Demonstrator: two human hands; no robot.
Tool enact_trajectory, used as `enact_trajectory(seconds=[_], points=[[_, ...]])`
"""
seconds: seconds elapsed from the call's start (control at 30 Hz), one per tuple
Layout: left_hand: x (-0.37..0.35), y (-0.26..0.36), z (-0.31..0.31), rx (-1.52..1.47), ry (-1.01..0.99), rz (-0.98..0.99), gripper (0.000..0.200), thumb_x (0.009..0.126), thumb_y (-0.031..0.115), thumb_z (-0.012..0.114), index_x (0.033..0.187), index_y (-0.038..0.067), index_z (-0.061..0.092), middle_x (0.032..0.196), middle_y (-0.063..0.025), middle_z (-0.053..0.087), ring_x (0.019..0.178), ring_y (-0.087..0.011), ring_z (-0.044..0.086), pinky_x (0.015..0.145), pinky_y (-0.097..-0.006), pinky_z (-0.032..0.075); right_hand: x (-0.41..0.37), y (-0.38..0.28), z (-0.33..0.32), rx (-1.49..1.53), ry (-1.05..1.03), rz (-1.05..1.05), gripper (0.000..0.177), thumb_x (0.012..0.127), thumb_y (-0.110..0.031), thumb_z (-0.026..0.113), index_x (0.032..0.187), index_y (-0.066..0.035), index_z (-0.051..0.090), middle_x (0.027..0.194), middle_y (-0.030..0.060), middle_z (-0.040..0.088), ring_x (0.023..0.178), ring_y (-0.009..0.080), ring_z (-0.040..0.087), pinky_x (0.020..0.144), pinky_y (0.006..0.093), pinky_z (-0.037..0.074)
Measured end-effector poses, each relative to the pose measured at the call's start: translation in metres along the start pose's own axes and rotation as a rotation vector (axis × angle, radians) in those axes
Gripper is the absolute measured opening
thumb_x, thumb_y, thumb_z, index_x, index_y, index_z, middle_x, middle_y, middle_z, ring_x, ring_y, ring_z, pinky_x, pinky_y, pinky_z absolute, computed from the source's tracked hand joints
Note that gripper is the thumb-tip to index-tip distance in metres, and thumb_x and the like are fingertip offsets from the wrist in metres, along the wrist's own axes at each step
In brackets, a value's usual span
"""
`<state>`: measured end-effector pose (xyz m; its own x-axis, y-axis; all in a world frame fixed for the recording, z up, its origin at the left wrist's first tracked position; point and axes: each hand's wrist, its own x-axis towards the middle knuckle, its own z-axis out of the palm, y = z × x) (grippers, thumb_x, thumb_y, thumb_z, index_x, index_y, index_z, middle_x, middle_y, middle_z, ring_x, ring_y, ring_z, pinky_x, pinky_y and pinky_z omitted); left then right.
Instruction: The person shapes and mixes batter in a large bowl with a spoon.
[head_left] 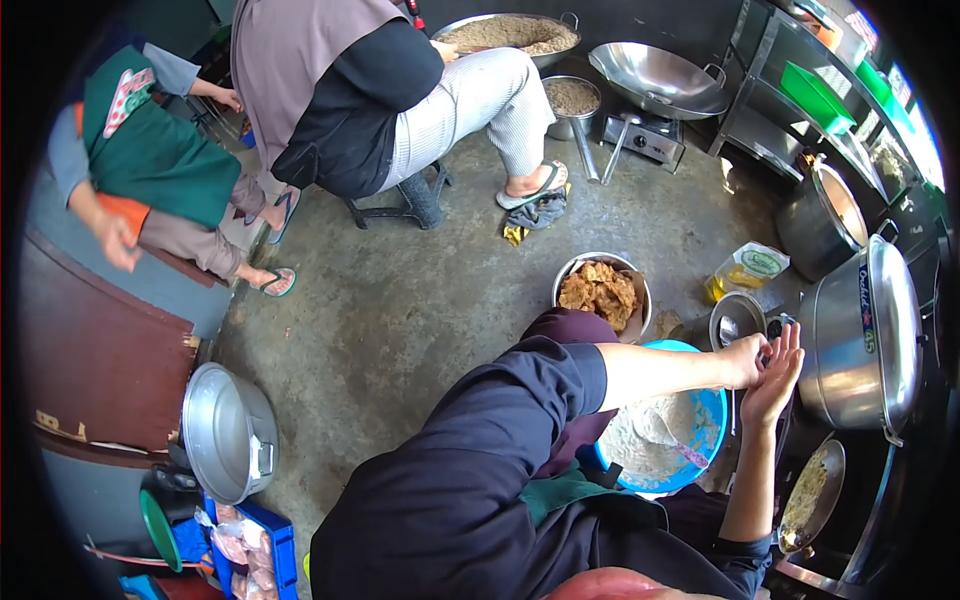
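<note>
A single camera worn on the head looks steeply down over the person's own shoulder and dark sleeve (480, 470), which fill the frame from 6 to 7 o'clock. Its wide fisheye lens bends the scene into a circle with black corners. It sits close to the left hand (745, 360) and right hand (778, 385), which meet toward 3 o'clock above the blue basin (712, 410). The concrete floor (400, 300) spreads across the centre. Farther off, a seated person (340, 90) at 12 o'clock and a wok (660, 75) at 1 o'clock mark the far edge.
</note>
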<state>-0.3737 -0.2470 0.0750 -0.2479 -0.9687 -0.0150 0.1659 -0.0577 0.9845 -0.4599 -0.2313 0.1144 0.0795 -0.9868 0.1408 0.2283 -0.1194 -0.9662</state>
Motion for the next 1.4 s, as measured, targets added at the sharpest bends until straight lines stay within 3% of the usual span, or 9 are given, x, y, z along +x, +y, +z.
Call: enact_trajectory(seconds=[0.17,0.33,0.43,0.53,0.6,0.93,1.13,1.4], points=[[-0.008,0.013,-0.002,-0.043,0.04,0.023,0.047,0.069,0.006,0.07,0.109,-0.002,0.047,0.073,-0.0072,0.061,0.065,-0.0136,0.059,0.06,-0.0275,0.049,-0.001,0.004,0.0,-0.132,-0.069,-0.047,0.064,0.093,-0.049,0.034,0.143,-0.011,0.024,0.15,0.0091,0.019,0.136,0.0277,0.019,0.108,0.0401,0.022],[-0.008,0.01,-0.001,0.043,0.092,0.096,0.046,0.068,0.013,0.072,0.106,0.0,0.05,0.074,-0.0084,0.063,0.065,-0.0148,0.061,0.062,-0.0297,0.049,-0.005,0.0,0.001,-0.337,-0.114,-0.123,0.059,0.093,-0.043,0.037,0.142,-0.01,0.027,0.144,0.0063,0.029,0.124,0.0189,0.037,0.104,0.0353,0.027],[-0.011,0.011,-0.001,0.187,0.159,0.169,0.04,0.072,0.021,0.069,0.103,0.002,0.054,0.076,-0.0104,0.065,0.069,-0.0205,0.064,0.064,-0.0329,0.049,0.001,0.009,-0.011,-0.379,-0.143,-0.071,0.054,0.095,-0.039,0.034,0.141,-0.01,0.03,0.144,0.0082,0.031,0.127,0.0205,0.034,0.106,0.0356,0.024],[-0.012,0.012,0.0,0.331,0.211,0.206,0.034,0.075,0.028,0.063,0.098,0.004,0.058,0.078,-0.0123,0.066,0.074,-0.0259,0.065,0.068,-0.0359,0.05,0.003,0.013,-0.012,-0.529,-0.128,-0.264,0.051,0.096,-0.035,0.031,0.14,-0.01,0.032,0.144,0.0108,0.031,0.131,0.0226,0.029,0.107,0.0359,0.022],[-0.017,0.02,-0.001,0.375,0.195,0.172,0.031,0.078,0.031,0.06,0.095,0.005,0.06,0.08,-0.0131,0.067,0.078,-0.0279,0.065,0.07,-0.0374,0.05,0.004,0.012,-0.012,-0.554,-0.119,-0.267,0.05,0.096,-0.036,0.03,0.139,-0.01,0.035,0.144,0.0124,0.03,0.133,0.0244,0.027,0.107,0.0368,0.021],[-0.017,0.018,0.001,0.217,0.118,0.273,0.026,0.079,0.026,0.06,0.091,0.003,0.062,0.087,-0.0144,0.068,0.083,-0.0252,0.066,0.076,-0.0351,0.05,0.003,0.003,-0.011,-0.696,-0.052,-0.324,0.051,0.096,-0.04,0.026,0.134,-0.01,0.043,0.146,0.014,0.024,0.133,0.0268,0.025,0.105,0.0385,0.024],[-0.025,0.03,0.001,0.144,0.069,0.234,0.023,0.078,0.018,0.061,0.093,0.001,0.062,0.088,-0.0133,0.068,0.084,-0.0214,0.065,0.077,-0.0319,0.049,0.002,-0.001,-0.007,-0.514,-0.007,-0.241,0.054,0.096,-0.044,0.027,0.134,-0.009,0.043,0.145,0.0128,0.027,0.132,0.0247,0.028,0.101,0.0355,0.03],[-0.025,0.036,-0.001,0.067,0.003,0.177,0.033,0.079,0.014,0.061,0.109,0.004,0.056,0.096,-0.0107,0.066,0.09,-0.0181,0.063,0.08,-0.0305,0.048,0.007,0.008,-0.013,-0.256,0.035,-0.146,0.054,0.096,-0.041,0.033,0.138,-0.006,0.034,0.14,0.008,0.036,0.108,0.0171,0.047,0.089,0.0302,0.04]])
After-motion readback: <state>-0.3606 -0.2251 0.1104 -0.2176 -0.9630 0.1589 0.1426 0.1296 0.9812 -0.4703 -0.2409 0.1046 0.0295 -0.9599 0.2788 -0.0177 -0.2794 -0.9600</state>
